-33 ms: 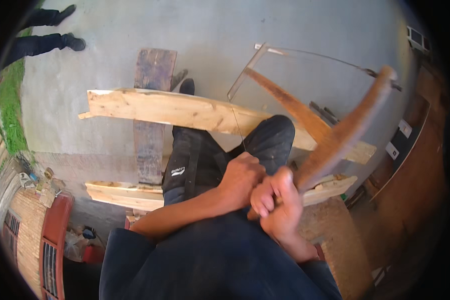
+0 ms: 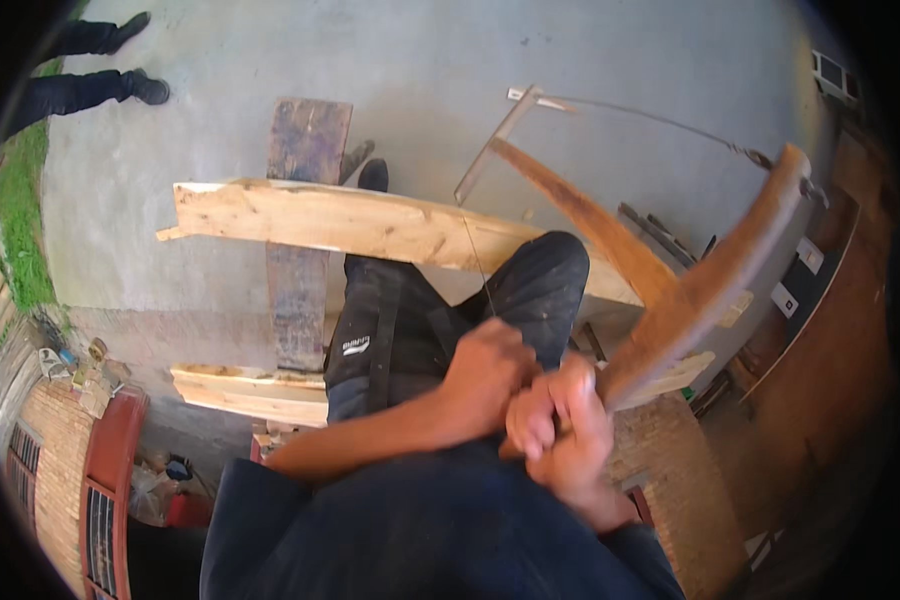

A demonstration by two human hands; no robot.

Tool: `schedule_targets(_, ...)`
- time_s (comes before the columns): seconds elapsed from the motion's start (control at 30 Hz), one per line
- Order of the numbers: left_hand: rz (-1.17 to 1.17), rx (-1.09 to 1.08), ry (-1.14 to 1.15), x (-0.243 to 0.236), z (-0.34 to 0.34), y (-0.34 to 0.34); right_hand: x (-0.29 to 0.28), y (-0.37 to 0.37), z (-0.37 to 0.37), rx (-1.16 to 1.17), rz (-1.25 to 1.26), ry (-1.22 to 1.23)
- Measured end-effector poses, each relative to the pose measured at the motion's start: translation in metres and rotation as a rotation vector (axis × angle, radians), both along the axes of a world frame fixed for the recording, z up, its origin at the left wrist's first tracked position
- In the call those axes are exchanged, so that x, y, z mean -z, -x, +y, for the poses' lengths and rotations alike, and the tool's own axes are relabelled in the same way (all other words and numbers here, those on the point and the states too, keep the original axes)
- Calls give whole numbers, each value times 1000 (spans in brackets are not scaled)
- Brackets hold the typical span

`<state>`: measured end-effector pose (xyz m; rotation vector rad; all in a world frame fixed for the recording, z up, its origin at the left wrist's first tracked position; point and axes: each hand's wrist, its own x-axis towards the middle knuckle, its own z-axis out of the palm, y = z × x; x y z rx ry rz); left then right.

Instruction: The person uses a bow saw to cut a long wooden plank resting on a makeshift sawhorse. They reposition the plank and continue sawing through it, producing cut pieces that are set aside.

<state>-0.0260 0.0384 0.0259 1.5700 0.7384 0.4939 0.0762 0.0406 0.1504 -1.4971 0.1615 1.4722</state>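
Observation:
A wooden frame saw (image 2: 715, 275) stretches from my hands out over a long pale plank (image 2: 320, 215). Its thin blade crosses the plank's near edge beside my right knee. My right hand (image 2: 565, 425) is closed round the lower end of the saw's thick near arm, thumb on top. Just left of it, my left hand (image 2: 490, 370) is closed at the near end of the blade; its fingertips are hidden and slightly blurred. My bent leg (image 2: 545, 285) in dark trousers reaches to the plank, close to the blade.
A dark, worn board (image 2: 298, 290) lies crosswise beneath the plank. Another pale plank (image 2: 255, 390) is nearer, partly behind my body. Another person's legs and shoes (image 2: 145, 88) show at the far left. Dark strips (image 2: 655, 230) lie on the concrete floor right of the saw's crossbar.
The saw's near arm has shifted to the right and slightly down. Both my hands have moved a little rightward with it. The plank stays in place.

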Motion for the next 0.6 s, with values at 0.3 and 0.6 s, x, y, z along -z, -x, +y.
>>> schedule_targets(0.3,119,-52,235,96,-8,-3,106,7,14,-85,-108,137)
schedule_targets(0.6,-79,-145,-10,36,-14,-8,31,0,-1,-86,-40,-40)
